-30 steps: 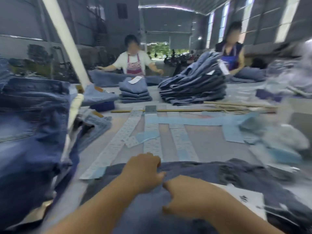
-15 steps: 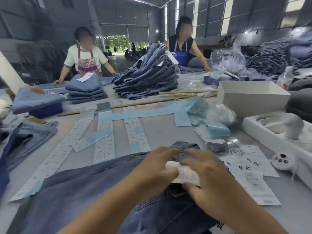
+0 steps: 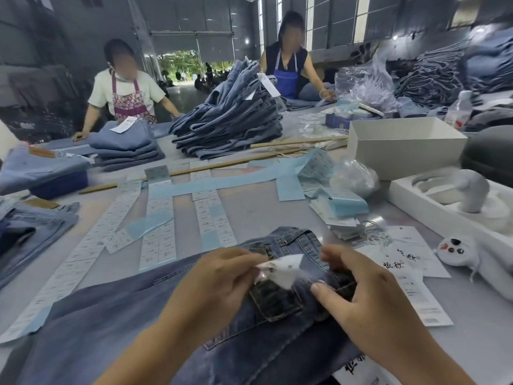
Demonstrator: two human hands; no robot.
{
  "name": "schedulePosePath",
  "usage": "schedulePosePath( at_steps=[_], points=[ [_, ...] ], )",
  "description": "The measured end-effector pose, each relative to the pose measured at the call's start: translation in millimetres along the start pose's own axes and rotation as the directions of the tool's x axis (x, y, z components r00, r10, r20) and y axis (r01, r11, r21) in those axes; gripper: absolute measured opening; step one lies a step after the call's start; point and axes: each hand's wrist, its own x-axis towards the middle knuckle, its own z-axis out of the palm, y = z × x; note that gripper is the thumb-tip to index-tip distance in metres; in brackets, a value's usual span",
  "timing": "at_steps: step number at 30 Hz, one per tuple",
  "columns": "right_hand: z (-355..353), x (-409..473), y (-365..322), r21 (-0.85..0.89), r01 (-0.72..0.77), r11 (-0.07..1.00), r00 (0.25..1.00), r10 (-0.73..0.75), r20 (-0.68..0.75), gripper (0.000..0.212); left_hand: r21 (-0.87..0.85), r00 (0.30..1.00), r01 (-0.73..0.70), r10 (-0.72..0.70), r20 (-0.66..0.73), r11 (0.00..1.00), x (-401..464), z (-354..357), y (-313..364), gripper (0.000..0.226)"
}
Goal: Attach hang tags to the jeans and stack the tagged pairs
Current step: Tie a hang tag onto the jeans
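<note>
Denim everywhere on this grey table [image 3: 249,207]. Closest to the camera there's a pair of dark blue jeans [image 3: 133,309] laid flat, waistband end pointing to the far right. Left hand [image 3: 219,284] has its fingers curled and is pinching a small white paper tag [image 3: 280,270], a bit blurry, right over the dark leather-look waistband patch [image 3: 277,301]. Right hand [image 3: 366,298] is curled down onto the waistband just right of that patch, fingertips gripping the denim fabric.

Just right of the jeans, some white printed hang tags [image 3: 410,262] lie flat on the table. Farther out, long strips of white and light-blue sticker labels [image 3: 158,226] run away from the camera. Far side has a tall messy stack of folded blue jeans [image 3: 230,120] in the middle and a smaller neat pile [image 3: 125,145] to its left with a tag on top. Two people in aprons stand behind those. On the right sit an open white cardboard box [image 3: 402,145] and a white moulded tray [image 3: 444,207].
</note>
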Motion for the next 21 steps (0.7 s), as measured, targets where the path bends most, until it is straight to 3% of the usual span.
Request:
schedulePosePath(
  at_steps=[3, 6, 9, 12, 15, 18, 21],
  points=[
    [7, 1, 0, -0.060, 0.053, 0.997, 0.997, -0.057, -0.057, 0.017, 0.082, 0.998, 0.063, -0.064, -0.001, 0.995, -14, -1, -9, 0.025],
    [11, 1, 2, -0.062, 0.094, 0.994, 0.994, -0.098, -0.049, 0.021, 0.024, 0.980, 0.188, -0.189, 0.068, 0.982, -19, 2, -2, 0.043],
    [12, 1, 5, -0.047, 0.117, 0.992, 0.992, -0.119, -0.040, 0.020, 0.055, 0.982, 0.189, -0.190, 0.017, 0.980, -14, 5, 16, 0.054],
    [9, -1, 9, 0.007, 0.117, 0.993, 0.993, -0.117, -0.008, 0.022, 0.079, 0.995, 0.089, -0.092, 0.035, 0.993, -2, 14, 44, 0.042],
    [5, -5, 14, 0.041, 0.092, 0.995, 0.996, -0.091, -0.012, 0.023, 0.110, 0.986, 0.004, -0.022, 0.165, 0.994, 13, 29, 65, 0.032],
    [3, -11, 21, -0.056, 0.068, 0.996, 0.994, -0.072, -0.082, 0.016, 0.132, 0.980, 0.010, -0.036, 0.197, 0.991, 23, 40, 70, 0.021],
    [-1, -16, 22, -0.093, 0.028, 0.995, 0.995, -0.036, -0.093, 0.009, 0.049, 0.976, 0.108, -0.115, 0.187, 0.993, 28, 45, 70, 0.016]
  ],
)
